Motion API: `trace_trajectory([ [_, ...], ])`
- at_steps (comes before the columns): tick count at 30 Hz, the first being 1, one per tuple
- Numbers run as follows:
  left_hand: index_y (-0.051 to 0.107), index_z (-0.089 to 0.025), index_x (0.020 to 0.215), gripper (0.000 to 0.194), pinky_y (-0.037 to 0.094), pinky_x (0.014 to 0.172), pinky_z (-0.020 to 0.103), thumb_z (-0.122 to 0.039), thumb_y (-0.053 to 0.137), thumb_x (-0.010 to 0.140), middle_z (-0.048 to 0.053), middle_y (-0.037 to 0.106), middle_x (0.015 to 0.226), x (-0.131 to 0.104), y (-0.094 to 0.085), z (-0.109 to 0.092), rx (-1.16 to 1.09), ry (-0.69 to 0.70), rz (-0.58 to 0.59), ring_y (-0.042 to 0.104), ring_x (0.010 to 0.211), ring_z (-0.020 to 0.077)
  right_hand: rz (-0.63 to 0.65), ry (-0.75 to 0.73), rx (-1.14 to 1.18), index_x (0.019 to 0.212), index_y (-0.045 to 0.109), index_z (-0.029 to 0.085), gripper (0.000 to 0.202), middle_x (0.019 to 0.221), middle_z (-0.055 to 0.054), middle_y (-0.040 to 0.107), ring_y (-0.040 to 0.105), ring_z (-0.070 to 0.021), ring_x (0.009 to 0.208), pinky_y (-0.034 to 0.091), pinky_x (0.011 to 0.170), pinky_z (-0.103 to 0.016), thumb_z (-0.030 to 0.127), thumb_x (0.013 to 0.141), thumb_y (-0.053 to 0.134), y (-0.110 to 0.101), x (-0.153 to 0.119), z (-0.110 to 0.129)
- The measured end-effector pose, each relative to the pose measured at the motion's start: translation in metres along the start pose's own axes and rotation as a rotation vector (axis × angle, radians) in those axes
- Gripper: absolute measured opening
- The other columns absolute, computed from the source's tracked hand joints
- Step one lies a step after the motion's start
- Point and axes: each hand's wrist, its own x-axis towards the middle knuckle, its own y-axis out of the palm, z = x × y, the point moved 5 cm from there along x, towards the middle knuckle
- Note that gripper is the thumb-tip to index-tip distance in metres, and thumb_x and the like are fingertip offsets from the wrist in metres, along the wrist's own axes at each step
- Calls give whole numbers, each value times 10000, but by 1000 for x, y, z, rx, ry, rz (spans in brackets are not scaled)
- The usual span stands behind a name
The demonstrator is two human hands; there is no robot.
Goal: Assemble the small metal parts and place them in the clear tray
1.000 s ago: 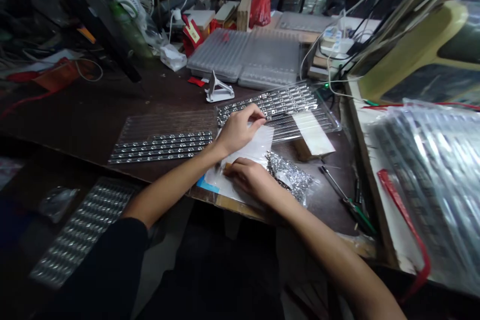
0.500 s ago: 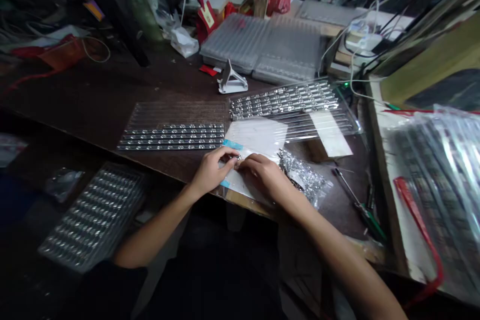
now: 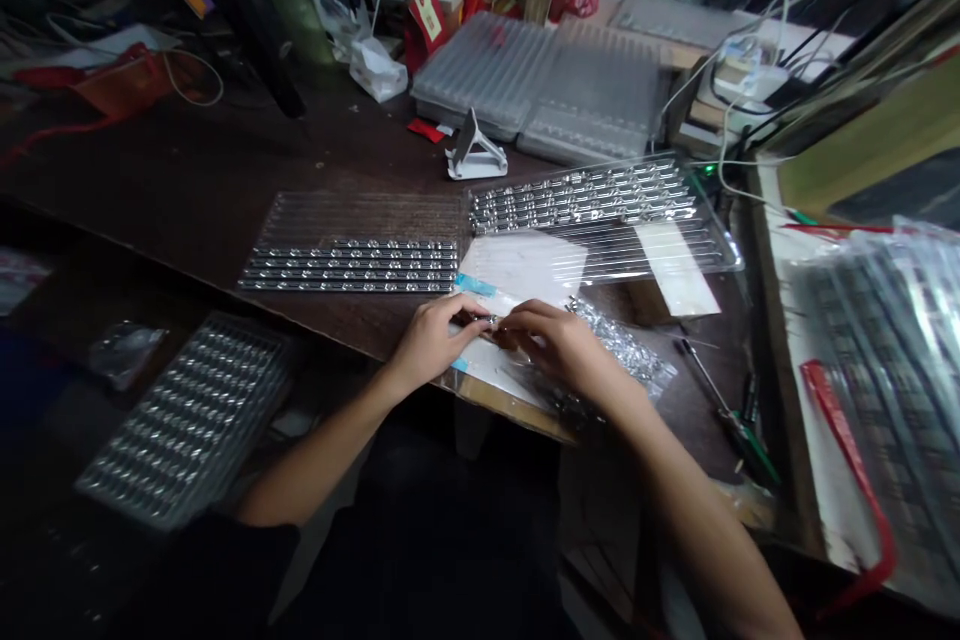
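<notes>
My left hand pinches a small metal part between thumb and fingertips, above a white sheet with blue tape at the table's front edge. Close beside it on the right, my right hand has its fingertips pressed together at the same spot; what they hold is too small to make out. A plastic bag of small metal pieces lies just right of my right hand. Behind my hands are a clear tray with metal rods on the left and another rod-filled tray on the right.
A white stand and stacked clear trays are farther back. A white strip on a block and a green-handled screwdriver lie to the right. More filled trays sit low at left; wrapped rods lie far right.
The view has shifted slightly, so most things appear a little farther right. My right hand's fingers have drawn slightly away from the left fingertips and its wrist has turned.
</notes>
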Motion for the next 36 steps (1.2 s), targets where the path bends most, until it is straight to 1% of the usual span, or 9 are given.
trace_trajectory([
  [2, 709, -197, 893, 46, 497, 810, 292, -226, 687, 865, 31, 756, 927, 1, 1, -1, 16, 10, 27, 693, 875, 189, 5, 128, -101, 980, 728, 184, 157, 933, -76, 714, 665, -188, 770, 506, 684, -290, 260, 919, 605, -14, -5, -11],
  [4, 715, -205, 876, 32, 488, 819, 304, -223, 706, 852, 20, 758, 918, 3, 4, -2, 40, 21, 58, 691, 866, 190, 78, 250, -184, 953, 737, 188, 162, 901, -78, 730, 670, -206, 765, 493, 665, -294, 308, 851, 699, -21, -10, -20],
  [7, 721, -213, 867, 23, 482, 823, 315, -210, 712, 846, 15, 761, 917, 5, 6, -2, 70, 17, 71, 687, 876, 195, 179, 322, -216, 929, 743, 198, 114, 892, -84, 751, 686, -220, 779, 478, 670, -292, 235, 828, 706, -19, -15, -26],
  [13, 727, -219, 876, 33, 472, 834, 324, -210, 712, 848, 7, 762, 922, 6, 8, -2, 115, 31, 93, 678, 888, 196, 204, 282, -167, 905, 751, 200, 190, 863, -97, 759, 696, -229, 748, 474, 665, -293, 84, 817, 629, -8, -15, -24],
  [21, 726, -208, 881, 38, 479, 826, 335, -204, 720, 844, 23, 758, 902, 4, 10, -5, 122, 130, 109, 662, 885, 205, 18, 177, -2, 915, 696, 154, 160, 884, -69, 700, 638, -161, 720, 469, 654, -265, 85, 847, 569, -18, -6, -11],
  [26, 717, -206, 870, 19, 479, 824, 342, -213, 710, 853, 26, 758, 911, 4, 11, -6, 120, 161, 111, 660, 887, 208, -5, 162, 60, 900, 712, 171, 224, 925, -61, 710, 655, -162, 783, 494, 731, -269, 43, 828, 544, -11, -1, -15],
  [28, 711, -204, 863, 18, 485, 816, 339, -219, 702, 860, 28, 754, 895, 3, 9, -6, 112, 155, 79, 660, 875, 206, -2, 158, 81, 906, 719, 178, 202, 921, -60, 724, 665, -173, 812, 499, 757, -280, 83, 863, 546, -8, 1, -15],
  [33, 681, -185, 897, 35, 509, 804, 312, -210, 661, 883, 42, 740, 910, 1, -7, 1, 36, 16, -156, 669, 879, 191, -48, 164, 106, 902, 723, 184, 136, 884, -55, 727, 670, -183, 802, 512, 753, -291, 141, 864, 599, -4, 6, -10],
  [36, 676, -190, 898, 30, 506, 817, 314, -205, 666, 875, 38, 736, 916, 0, -6, 0, 56, 24, -127, 666, 893, 191, -85, 142, 130, 913, 719, 184, 183, 908, -62, 719, 668, -180, 826, 517, 767, -290, 117, 874, 553, -1, 8, -5],
])
